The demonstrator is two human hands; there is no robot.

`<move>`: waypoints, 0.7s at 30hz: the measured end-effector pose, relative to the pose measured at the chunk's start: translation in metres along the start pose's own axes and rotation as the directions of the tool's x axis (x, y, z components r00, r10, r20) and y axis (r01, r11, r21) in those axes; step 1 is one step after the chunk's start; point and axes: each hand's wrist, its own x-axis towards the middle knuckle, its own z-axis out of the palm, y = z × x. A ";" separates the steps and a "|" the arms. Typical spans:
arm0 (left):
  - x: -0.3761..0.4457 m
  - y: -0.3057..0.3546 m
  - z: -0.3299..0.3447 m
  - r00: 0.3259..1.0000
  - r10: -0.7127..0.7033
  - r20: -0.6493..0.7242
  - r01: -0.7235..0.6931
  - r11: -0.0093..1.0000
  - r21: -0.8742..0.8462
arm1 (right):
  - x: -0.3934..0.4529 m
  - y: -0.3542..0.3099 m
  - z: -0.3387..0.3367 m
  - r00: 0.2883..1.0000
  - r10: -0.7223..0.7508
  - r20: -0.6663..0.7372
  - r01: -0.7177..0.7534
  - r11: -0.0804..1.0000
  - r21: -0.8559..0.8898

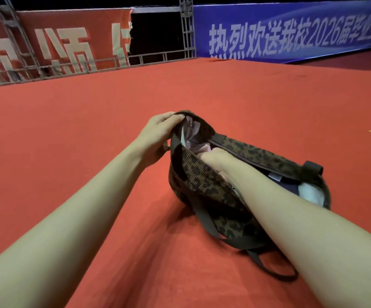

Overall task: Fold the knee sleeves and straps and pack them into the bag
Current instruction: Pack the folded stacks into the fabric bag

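Observation:
A brown leopard-print bag (204, 187) with dark straps lies on the red carpet, its mouth open toward me. My left hand (157, 130) grips the far edge of the bag's rim and holds it up. My right hand (213, 160) reaches down inside the bag; its fingers are hidden by the bag's wall and lining. A pink lining and a pinkish item show just past that hand. At the bag's right end a white item (311, 192) and dark cloth are visible inside. No knee sleeves or loose straps lie outside the bag.
Red carpet (91, 130) covers the floor all around the bag. A metal truss frame (186, 25) with a red banner stands at the back left, and a blue banner (291, 32) runs along the back right.

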 end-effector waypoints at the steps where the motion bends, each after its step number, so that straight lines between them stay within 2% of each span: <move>1: 0.002 0.001 0.000 1.000 0.016 -0.001 -0.016 1.000 0.004 | 0.002 -0.003 -0.002 0.996 0.061 0.061 -0.067 0.992 0.108; 3: 0.003 0.002 0.000 1.000 0.017 -0.020 -0.016 0.998 0.060 | 0.009 -0.004 -0.005 0.989 0.061 0.137 -0.108 0.924 0.368; 4: 0.004 0.003 -0.002 0.999 0.010 -0.031 -0.007 0.996 0.084 | 0.017 -0.002 -0.008 0.988 0.052 0.144 -0.110 0.893 0.436; 7: 0.003 0.000 -0.001 0.999 -0.001 -0.039 0.004 0.996 0.085 | 0.022 0.005 -0.003 0.976 0.069 0.207 -0.153 0.891 0.428; 10: 0.002 -0.003 0.001 0.999 0.012 -0.049 -0.008 0.997 0.077 | 0.024 0.004 0.008 0.990 0.124 0.072 -0.132 0.985 0.111; 12: 0.001 -0.003 -0.002 0.996 0.028 -0.084 -0.017 0.992 0.124 | 0.017 -0.006 0.017 0.994 0.105 0.027 -0.098 0.978 -0.186; 14: 0.000 -0.005 -0.007 0.992 0.017 -0.124 0.002 0.988 0.154 | 0.019 -0.010 0.020 0.991 -0.055 -0.121 -0.017 0.850 -0.527; 15: -0.001 -0.005 -0.009 0.991 0.007 -0.134 0.016 0.985 0.172 | 0.019 -0.011 0.020 0.986 -0.110 -0.121 0.011 0.785 -0.620; 18: -0.005 -0.011 -0.015 0.989 -0.012 -0.146 0.048 0.968 0.246 | 0.011 -0.019 0.017 1.000 0.010 0.008 -0.001 0.709 -0.705; 20: -0.008 -0.013 -0.014 0.988 -0.014 -0.154 0.057 0.958 0.280 | 0.009 -0.023 0.012 0.994 0.092 0.058 -0.030 0.747 -0.665; 21: -0.009 -0.013 -0.013 0.988 -0.019 -0.152 0.062 0.958 0.281 | 0.008 -0.025 0.011 0.998 0.059 0.021 -0.035 0.794 -0.608</move>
